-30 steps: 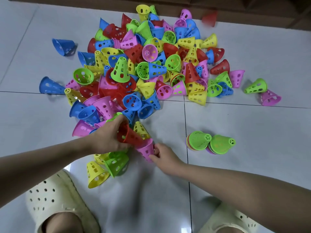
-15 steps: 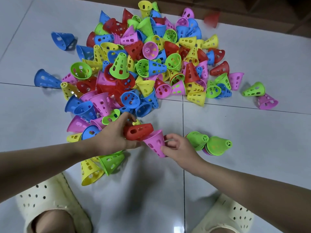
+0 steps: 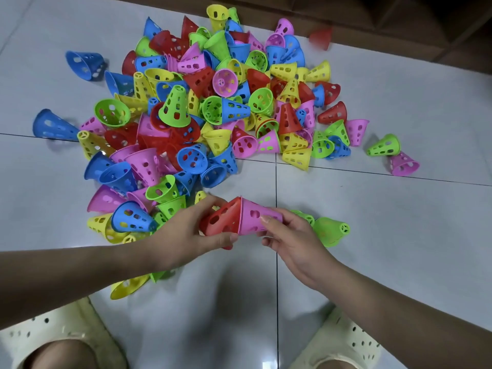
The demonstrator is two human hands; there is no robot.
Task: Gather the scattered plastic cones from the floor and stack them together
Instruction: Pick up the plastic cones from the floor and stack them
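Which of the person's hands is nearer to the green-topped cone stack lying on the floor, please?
The right hand: it holds the pink cone right beside the green-topped stack, partly overlapping it in view. The left hand, gripping the red cone, sits farther left.

You see cones [image 3: 202,110] of smooth, perforated plastic — slightly glossy — heaped on a floor [image 3: 399,235] of polished, reflective tile; below the heap, your clogs [image 3: 64,331] are matt cream foam-like plastic — also perforated.
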